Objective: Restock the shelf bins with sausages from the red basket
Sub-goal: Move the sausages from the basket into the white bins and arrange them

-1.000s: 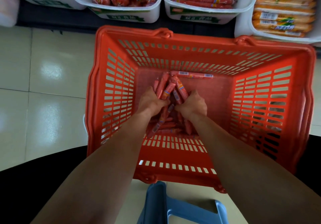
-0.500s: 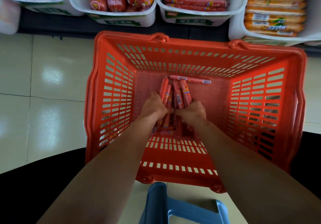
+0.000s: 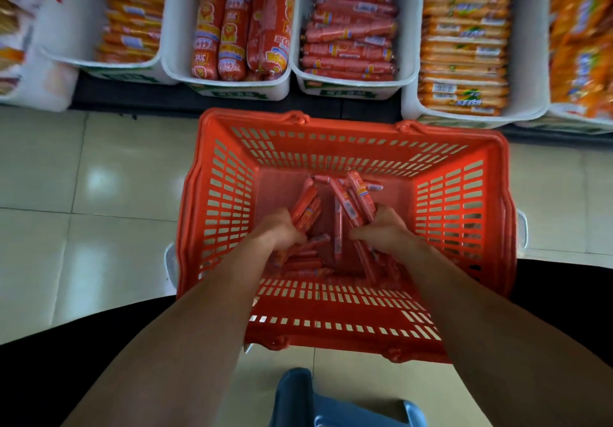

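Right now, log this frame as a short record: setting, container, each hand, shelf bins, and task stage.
setting: shop aisle, tiled floor, head view looking down
container: red basket on the floor in front of the shelf
left hand: inside the basket, closed on a bunch of thin red sausages
right hand: inside the basket, closed on a second bunch
loose stock: more sausages on the basket bottom
shelf bins: white bins, all holding sausage packs
task stage: gathering; nothing carried to a bin yet

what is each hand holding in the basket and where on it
Left hand grips a bunch of thin sausages near their lower ends; right hand grips another bunch likewise.
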### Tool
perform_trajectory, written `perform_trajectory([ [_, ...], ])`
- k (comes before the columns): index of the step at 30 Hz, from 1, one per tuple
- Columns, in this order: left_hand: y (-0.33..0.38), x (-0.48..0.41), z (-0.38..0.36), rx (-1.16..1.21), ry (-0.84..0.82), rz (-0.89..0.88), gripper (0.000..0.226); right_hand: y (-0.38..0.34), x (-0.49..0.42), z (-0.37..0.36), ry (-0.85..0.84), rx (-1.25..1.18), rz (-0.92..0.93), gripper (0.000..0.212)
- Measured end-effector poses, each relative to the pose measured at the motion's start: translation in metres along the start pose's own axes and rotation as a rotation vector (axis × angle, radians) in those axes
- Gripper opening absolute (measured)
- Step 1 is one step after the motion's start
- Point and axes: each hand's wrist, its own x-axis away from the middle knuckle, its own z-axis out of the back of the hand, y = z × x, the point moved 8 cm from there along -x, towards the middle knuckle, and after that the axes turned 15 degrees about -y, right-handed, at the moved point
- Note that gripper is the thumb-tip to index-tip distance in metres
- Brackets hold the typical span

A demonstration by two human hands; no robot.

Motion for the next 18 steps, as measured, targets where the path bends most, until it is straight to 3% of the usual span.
perform_trajectory([
  [8, 0.031, 0.115, 0.061, -0.162, 0.081, -0.087, 0.032, -0.070, 0.084, 0.026, -0.034, 0.236, 0.153, 0.023],
  [13, 0.061, 0.209, 0.111, -0.297, 0.217, -0.179, 0.045, -0.134, 0.152, 0.064, 0.041, 0.384, 0.259, 0.038],
  [15, 0.076, 0.245, 0.134, -0.333, 0.293, -0.239, 0.042, -0.166, 0.177, 0.088, 0.104, 0.454, 0.321, 0.050],
  [18, 0.090, 0.293, 0.159, -0.322, 0.375, -0.314, 0.042, -0.212, 0.205, 0.123, 0.214, 0.520, 0.401, 0.051],
])
